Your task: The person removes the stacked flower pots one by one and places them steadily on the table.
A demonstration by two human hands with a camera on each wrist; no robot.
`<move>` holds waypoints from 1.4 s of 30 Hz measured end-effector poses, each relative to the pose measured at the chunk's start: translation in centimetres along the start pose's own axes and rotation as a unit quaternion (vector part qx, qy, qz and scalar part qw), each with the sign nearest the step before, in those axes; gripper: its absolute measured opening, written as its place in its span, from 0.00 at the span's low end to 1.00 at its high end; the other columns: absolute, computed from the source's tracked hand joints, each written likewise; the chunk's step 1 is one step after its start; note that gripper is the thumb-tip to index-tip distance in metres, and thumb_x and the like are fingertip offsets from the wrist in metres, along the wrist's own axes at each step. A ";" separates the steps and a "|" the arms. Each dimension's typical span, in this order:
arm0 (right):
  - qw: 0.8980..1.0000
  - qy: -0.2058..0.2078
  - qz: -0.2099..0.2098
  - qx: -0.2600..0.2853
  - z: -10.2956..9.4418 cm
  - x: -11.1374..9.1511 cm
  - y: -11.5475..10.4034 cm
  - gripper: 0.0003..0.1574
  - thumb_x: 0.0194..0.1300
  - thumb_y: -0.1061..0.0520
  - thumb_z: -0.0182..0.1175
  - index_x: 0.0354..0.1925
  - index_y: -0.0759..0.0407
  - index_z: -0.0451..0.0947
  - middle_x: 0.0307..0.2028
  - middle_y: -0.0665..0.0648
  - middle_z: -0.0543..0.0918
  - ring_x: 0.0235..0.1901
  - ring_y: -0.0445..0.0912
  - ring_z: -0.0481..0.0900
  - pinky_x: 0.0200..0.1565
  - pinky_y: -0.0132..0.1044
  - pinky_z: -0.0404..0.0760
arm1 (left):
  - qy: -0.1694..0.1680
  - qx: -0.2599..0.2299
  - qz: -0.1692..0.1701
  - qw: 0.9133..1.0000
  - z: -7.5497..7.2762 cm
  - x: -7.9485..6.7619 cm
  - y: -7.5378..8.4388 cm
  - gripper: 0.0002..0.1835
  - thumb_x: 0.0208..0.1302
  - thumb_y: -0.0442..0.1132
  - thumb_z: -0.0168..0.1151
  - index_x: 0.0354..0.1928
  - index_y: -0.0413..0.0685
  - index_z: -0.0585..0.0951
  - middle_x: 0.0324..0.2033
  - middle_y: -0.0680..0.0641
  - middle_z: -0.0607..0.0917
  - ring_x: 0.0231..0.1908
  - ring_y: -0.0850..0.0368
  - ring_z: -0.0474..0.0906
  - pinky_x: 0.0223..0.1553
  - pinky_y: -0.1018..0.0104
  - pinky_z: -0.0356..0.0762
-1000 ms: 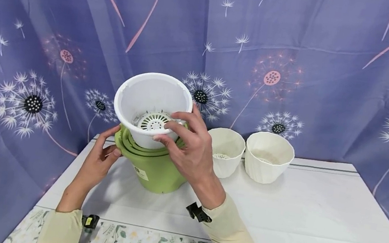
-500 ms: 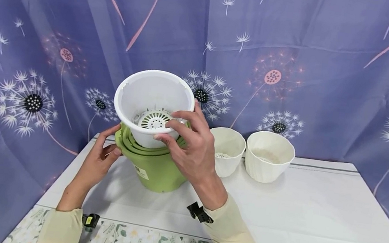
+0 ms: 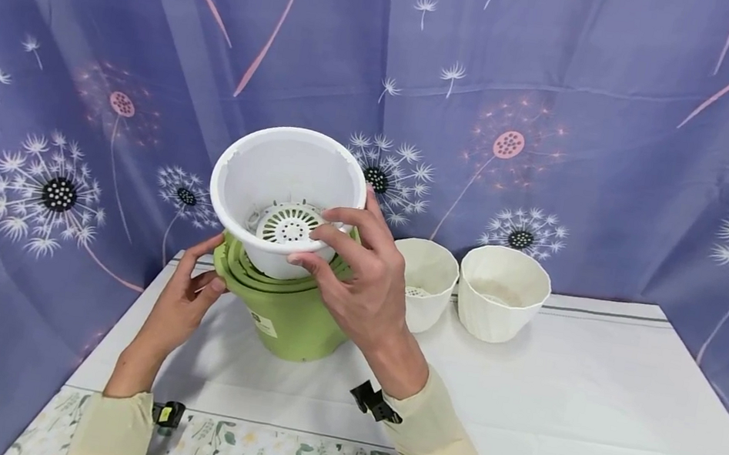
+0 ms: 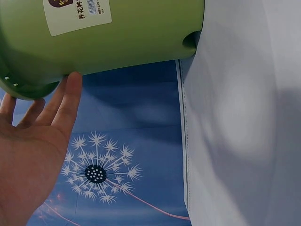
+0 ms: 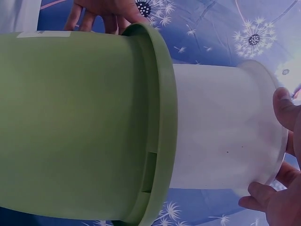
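Observation:
In the head view a white plastic flower pot with a slotted base stands partly raised inside a stack of nested green pots. My right hand grips its near right rim, thumb outside and fingers reaching over the inside. The right wrist view shows the white pot's wall out above the rim of the outer green pot. My left hand touches the outer green pot under its rim at the left, its fingers fairly straight. The lower part of the white pot is hidden.
Two cream flower pots with pleated walls, the left one and the right one, stand side by side at the back. A white cloth covers the table. A purple dandelion curtain hangs close behind.
The white pot has risen slightly and shifted a little to the left with my right hand on its rim. My left hand and the green pots stay almost in place.

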State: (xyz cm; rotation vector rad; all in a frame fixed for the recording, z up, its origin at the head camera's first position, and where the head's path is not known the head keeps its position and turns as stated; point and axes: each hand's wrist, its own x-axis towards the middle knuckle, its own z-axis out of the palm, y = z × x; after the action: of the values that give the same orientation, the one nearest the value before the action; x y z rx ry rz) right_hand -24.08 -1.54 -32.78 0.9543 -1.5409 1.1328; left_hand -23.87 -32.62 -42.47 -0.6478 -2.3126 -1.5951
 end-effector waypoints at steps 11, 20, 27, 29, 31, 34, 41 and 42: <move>1.000 0.016 -0.010 0.004 -0.7 0.6 -0.8 0.17 0.52 0.56 0.84 0.36 0.63 0.89 0.46 0.64 0.86 0.54 0.56 0.86 0.79 0.59 0.60 | 0.007 0.001 0.000 1.000 0.2 0.0 0.3 0.35 0.84 0.31 0.50 0.86 0.52 0.53 0.81 0.44 0.52 0.61 0.68 0.79 0.58 0.79 0.77; 0.999 0.027 -0.014 0.015 -1.2 1.0 -1.2 0.17 0.52 0.58 0.84 0.36 0.65 0.89 0.46 0.66 0.86 0.54 0.58 0.87 0.79 0.60 0.60 | 0.004 -0.003 0.008 1.000 0.2 0.0 0.2 0.35 0.84 0.29 0.50 0.86 0.50 0.53 0.79 0.44 0.54 0.60 0.67 0.79 0.59 0.79 0.77; 0.999 0.030 -0.014 0.009 -1.6 1.0 -1.5 0.18 0.59 0.52 0.81 0.36 0.66 0.89 0.46 0.65 0.86 0.53 0.58 0.87 0.78 0.60 0.60 | 0.007 0.005 0.000 1.000 0.3 0.0 0.3 0.35 0.84 0.30 0.50 0.85 0.51 0.53 0.79 0.44 0.54 0.60 0.68 0.79 0.58 0.79 0.77; 0.999 0.032 -0.013 0.006 -1.7 1.0 -1.6 0.22 0.65 0.45 0.76 0.36 0.65 0.89 0.46 0.65 0.86 0.52 0.57 0.87 0.78 0.60 0.61 | 0.009 0.008 0.003 1.000 0.2 0.1 0.4 0.35 0.84 0.31 0.51 0.85 0.51 0.54 0.78 0.44 0.55 0.60 0.68 0.79 0.57 0.79 0.77; 0.999 0.035 -0.014 0.004 -1.7 1.0 -1.7 0.26 0.69 0.41 0.71 0.36 0.65 0.89 0.46 0.65 0.87 0.51 0.56 0.86 0.78 0.60 0.62 | 0.010 0.003 0.005 1.000 0.2 0.1 0.5 0.35 0.84 0.30 0.51 0.85 0.51 0.54 0.78 0.44 0.55 0.60 0.68 0.79 0.57 0.79 0.78; 0.999 0.040 -0.013 0.008 -1.9 1.0 -1.8 0.27 0.71 0.40 0.69 0.35 0.64 0.89 0.45 0.65 0.86 0.50 0.55 0.87 0.78 0.61 0.62 | 0.011 -0.004 0.008 1.000 0.1 0.0 0.5 0.35 0.83 0.29 0.51 0.85 0.49 0.54 0.78 0.44 0.55 0.61 0.68 0.79 0.57 0.79 0.78; 0.999 0.045 -0.009 0.016 -2.6 1.1 -1.9 0.27 0.71 0.40 0.70 0.35 0.64 0.90 0.44 0.65 0.86 0.49 0.56 0.87 0.78 0.60 0.62 | 0.011 -0.006 0.008 1.000 0.3 0.0 0.3 0.35 0.83 0.29 0.51 0.85 0.47 0.54 0.79 0.42 0.54 0.60 0.68 0.79 0.57 0.79 0.77; 0.999 0.044 -0.010 0.016 -2.6 1.1 -1.9 0.27 0.70 0.40 0.70 0.35 0.64 0.90 0.44 0.65 0.86 0.49 0.56 0.87 0.78 0.60 0.62 | 0.011 -0.004 0.006 1.000 0.3 0.0 0.2 0.35 0.83 0.29 0.51 0.85 0.48 0.54 0.79 0.42 0.54 0.60 0.68 0.79 0.57 0.79 0.77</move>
State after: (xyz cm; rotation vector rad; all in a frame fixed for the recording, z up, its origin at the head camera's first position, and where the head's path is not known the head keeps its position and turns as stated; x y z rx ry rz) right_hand -21.92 0.42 -31.00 0.9268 -1.4428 1.1741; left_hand -23.74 -32.26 -42.40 -0.6405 -2.2830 -1.5991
